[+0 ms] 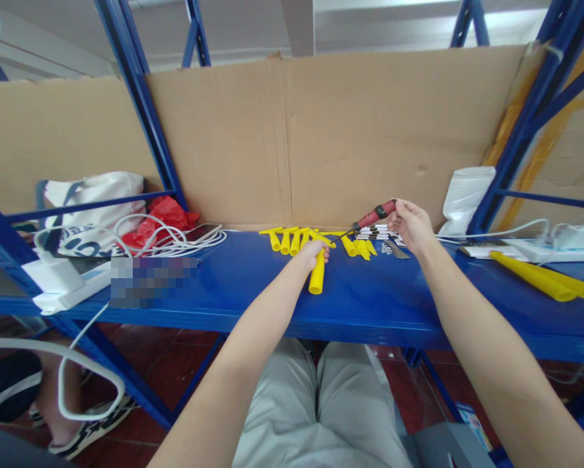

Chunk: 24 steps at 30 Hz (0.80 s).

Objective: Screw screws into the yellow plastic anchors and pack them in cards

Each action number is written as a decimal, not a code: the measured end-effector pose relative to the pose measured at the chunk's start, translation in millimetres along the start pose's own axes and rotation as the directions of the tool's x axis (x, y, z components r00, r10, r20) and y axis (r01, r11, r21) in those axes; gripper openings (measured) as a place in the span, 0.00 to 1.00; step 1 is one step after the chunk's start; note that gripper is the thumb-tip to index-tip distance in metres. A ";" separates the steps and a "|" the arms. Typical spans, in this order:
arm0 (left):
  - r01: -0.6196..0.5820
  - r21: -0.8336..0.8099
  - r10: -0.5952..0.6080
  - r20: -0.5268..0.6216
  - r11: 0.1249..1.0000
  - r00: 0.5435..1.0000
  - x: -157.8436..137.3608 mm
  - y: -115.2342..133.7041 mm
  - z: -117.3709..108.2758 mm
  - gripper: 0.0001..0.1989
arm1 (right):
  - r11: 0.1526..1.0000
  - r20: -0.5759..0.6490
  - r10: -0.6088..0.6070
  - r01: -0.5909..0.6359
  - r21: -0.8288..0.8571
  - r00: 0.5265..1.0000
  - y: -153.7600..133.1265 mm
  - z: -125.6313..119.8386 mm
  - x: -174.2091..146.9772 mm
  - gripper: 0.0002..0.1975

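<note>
My left hand (317, 251) is closed around a yellow hollow plastic piece (316, 281); its round open end points toward me, over the blue shelf. In my right hand (410, 224) I hold a screwdriver (372, 217) with a red and black handle, its thin shaft slanting down and left. The shaft's tip reaches the upper part of the yellow piece near my left fingers; I cannot tell whether it touches. Behind my left hand stands a row of similar yellow pieces (285, 240). Further yellow parts (362, 249) and small white-and-dark packets (373, 233) lie between my hands.
The blue shelf (253, 296) has a cardboard backing (369, 130). At left are a white cloth bag (94, 218), a red plastic bag (167, 218), white cables (189, 244) and a power strip (77, 292). Long yellow cones (540, 276) lie at right. Another person's leg (60, 396) shows below left.
</note>
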<state>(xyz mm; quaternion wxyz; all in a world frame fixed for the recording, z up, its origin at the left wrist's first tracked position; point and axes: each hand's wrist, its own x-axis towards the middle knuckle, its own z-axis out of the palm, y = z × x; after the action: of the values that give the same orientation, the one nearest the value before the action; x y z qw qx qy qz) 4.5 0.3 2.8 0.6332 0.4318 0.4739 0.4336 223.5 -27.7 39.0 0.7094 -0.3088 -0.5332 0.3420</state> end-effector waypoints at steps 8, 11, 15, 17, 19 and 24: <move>0.004 -0.027 -0.004 0.002 1.000 1.000 1.5 -0.7 -0.8 0.09 | 0.999 -0.016 -0.042 0.042 -0.030 0.999 2.0 -1.6 1.2 0.20; 0.005 -0.009 -0.005 -0.003 1.000 1.000 0.2 0.1 -0.2 0.09 | 0.999 -0.048 -0.039 0.039 -0.018 0.998 3.8 -1.7 2.3 0.22; 0.001 -0.013 -0.001 0.008 1.000 1.000 0.5 0.0 -0.6 0.10 | 1.000 -0.028 -0.015 0.015 -0.010 0.999 2.7 -1.4 1.5 0.22; 0.004 -0.039 -0.003 0.012 0.999 1.000 1.8 -0.5 -1.2 0.10 | 1.000 -0.004 0.002 -0.002 -0.005 1.000 1.2 -1.1 0.5 0.20; 0.010 -0.056 -0.010 0.014 0.998 1.000 2.9 -1.0 -1.6 0.10 | 1.000 0.018 0.018 -0.018 0.004 1.000 -0.1 -0.9 -0.2 0.18; 0.008 -0.027 -0.008 0.003 1.000 1.000 2.3 -0.6 -0.5 0.10 | 1.000 0.025 0.003 -0.002 -0.013 1.000 1.3 -2.6 1.2 0.17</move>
<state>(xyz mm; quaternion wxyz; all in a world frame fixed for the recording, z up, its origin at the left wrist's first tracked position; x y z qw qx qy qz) 4.4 2.4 1.6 0.6412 0.4219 0.4689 0.4370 226.1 -26.2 38.0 0.7003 -0.3099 -0.5439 0.3432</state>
